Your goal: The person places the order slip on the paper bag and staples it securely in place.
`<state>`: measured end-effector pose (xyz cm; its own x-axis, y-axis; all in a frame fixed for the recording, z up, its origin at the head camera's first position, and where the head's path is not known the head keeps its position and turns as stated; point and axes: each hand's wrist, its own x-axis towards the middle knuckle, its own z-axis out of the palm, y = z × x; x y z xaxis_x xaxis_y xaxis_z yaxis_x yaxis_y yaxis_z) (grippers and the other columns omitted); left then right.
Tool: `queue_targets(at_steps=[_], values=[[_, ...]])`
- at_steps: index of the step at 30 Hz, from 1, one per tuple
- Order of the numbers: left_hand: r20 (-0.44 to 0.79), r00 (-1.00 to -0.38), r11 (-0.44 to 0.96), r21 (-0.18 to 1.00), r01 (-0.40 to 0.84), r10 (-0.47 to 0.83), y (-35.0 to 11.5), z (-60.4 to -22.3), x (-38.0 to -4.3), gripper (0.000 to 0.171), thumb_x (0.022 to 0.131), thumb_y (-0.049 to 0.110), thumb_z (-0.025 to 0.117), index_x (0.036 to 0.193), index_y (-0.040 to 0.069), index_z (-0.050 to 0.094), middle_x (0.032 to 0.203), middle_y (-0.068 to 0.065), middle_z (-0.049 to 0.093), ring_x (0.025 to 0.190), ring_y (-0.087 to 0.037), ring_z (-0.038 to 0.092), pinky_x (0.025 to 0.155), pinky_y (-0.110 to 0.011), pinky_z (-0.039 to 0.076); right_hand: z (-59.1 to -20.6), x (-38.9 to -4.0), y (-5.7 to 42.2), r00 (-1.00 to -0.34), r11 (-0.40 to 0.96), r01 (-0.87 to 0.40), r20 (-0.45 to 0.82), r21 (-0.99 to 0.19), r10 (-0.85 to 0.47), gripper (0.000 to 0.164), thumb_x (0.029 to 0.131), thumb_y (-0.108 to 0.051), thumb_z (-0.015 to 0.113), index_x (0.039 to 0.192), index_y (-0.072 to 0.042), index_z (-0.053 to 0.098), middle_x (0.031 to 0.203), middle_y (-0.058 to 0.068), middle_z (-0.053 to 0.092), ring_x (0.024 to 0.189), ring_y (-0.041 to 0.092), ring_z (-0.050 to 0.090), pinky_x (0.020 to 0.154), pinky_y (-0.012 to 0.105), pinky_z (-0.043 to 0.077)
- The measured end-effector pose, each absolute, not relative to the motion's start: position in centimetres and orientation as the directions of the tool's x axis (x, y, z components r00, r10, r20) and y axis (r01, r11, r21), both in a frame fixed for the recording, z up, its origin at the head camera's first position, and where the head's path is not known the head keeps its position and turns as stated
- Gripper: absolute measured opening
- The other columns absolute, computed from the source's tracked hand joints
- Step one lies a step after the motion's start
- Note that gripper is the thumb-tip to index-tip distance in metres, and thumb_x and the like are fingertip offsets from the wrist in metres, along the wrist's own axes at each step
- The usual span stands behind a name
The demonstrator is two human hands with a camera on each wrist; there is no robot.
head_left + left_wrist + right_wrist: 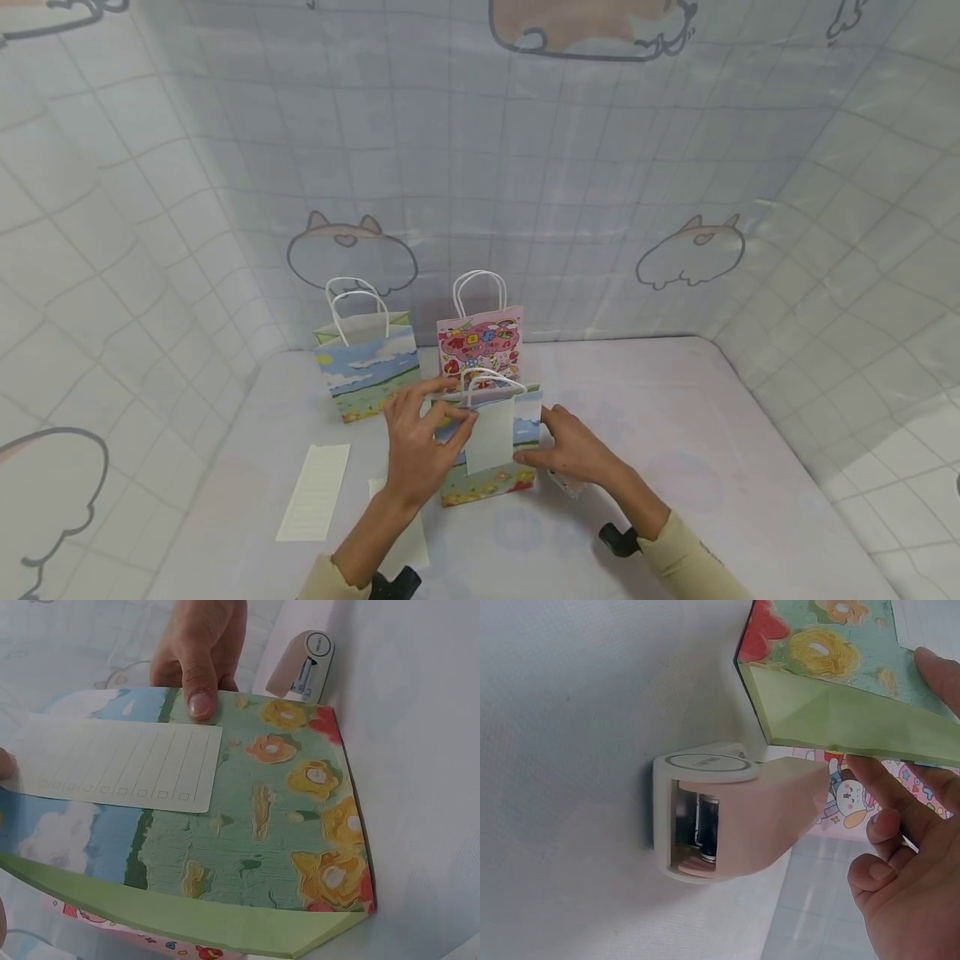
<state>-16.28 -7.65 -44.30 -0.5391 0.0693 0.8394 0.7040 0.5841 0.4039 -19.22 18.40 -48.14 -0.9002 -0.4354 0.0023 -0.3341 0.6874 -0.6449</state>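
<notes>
left hand: our left hand (420, 437) keeps its thumb and finger narrow, pinching the lined sheet by its upper corner near the top of the front bag.
lined sheet: the pale lined sheet (490, 437) lies flat against the bag's face, running down from our left fingertips toward our right thumb; from the left wrist we see its ruled lines and a row of little boxes.
front bag: the front bag (491, 485), painted with sky, grass and flowers, stands between our two hands, its white handles just above the left fingertips.
right hand: our right hand (576, 450) grips the bag's side edge, thumb on the painted face just beside the sheet, other fingers behind.
pink-and-white device: below our right fingers, near the bag's lower corner, sits a pink-and-white device (769, 817) that looks like a stapler.
pink bag: beyond the left fingertips, behind the front bag, we see an upright pink bag (480, 337) with cartoon print.
rear bag: a matching landscape rear bag (367, 379) stands farther out, left of our left fingers.
loose sheets: one loose sheet (313, 493) lies left of the left hand; another sheet (408, 546) is partly hidden under that forearm.
</notes>
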Motion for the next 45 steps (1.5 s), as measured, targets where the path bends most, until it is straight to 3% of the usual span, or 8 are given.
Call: queue_targets(at_steps=[16,30,38,45], values=[[0.796,-0.603,0.571,0.473,0.671,0.049,-7.71,-44.26,-16.12,0.022,0.077,0.016,0.089,0.092,0.014,0.073,0.105,-0.001,0.071,0.104,-0.023,0.062,0.094,-0.049,0.030,-48.31,-19.14,18.38,-0.899,0.676,-0.331,0.002,-0.659,-0.438,0.071,0.080,-0.059,0.078,0.138,-0.025,0.056,0.107,-0.010,0.061,0.097,0.012,0.053,0.086,0.040,0.048],[0.774,-0.632,0.552,0.517,0.655,0.025,-7.66,-44.69,-16.13,0.028,0.078,0.013,0.087,0.101,0.014,0.072,0.103,-0.001,0.070,0.102,-0.023,0.062,0.091,-0.047,0.029,-48.46,-19.07,18.43,-0.898,0.670,-0.333,0.007,-0.664,-0.440,0.072,0.080,-0.061,0.077,0.139,-0.025,0.055,0.107,-0.012,0.062,0.097,0.012,0.052,0.084,0.040,0.048],[0.736,-0.677,0.550,0.572,0.609,-0.017,-7.66,-44.99,-16.01,0.032,0.082,0.018,0.085,0.109,0.013,0.069,0.103,0.001,0.071,0.103,-0.019,0.063,0.095,-0.044,0.033,-48.50,-19.03,18.43,-0.896,0.658,-0.323,-0.003,-0.681,-0.443,0.073,0.081,-0.060,0.077,0.140,-0.025,0.055,0.107,-0.011,0.062,0.102,0.024,0.055,0.084,0.041,0.047],[0.731,-0.682,0.553,0.575,0.603,-0.017,-7.68,-45.11,-16.08,0.037,0.083,0.019,0.084,0.117,0.012,0.071,0.104,0.000,0.073,0.102,-0.019,0.063,0.097,-0.046,0.037,-48.60,-19.01,18.45,-0.898,0.665,-0.322,-0.005,-0.674,-0.440,0.072,0.081,-0.061,0.076,0.139,-0.024,0.056,0.106,-0.011,0.061,0.102,0.025,0.055,0.084,0.041,0.047]])
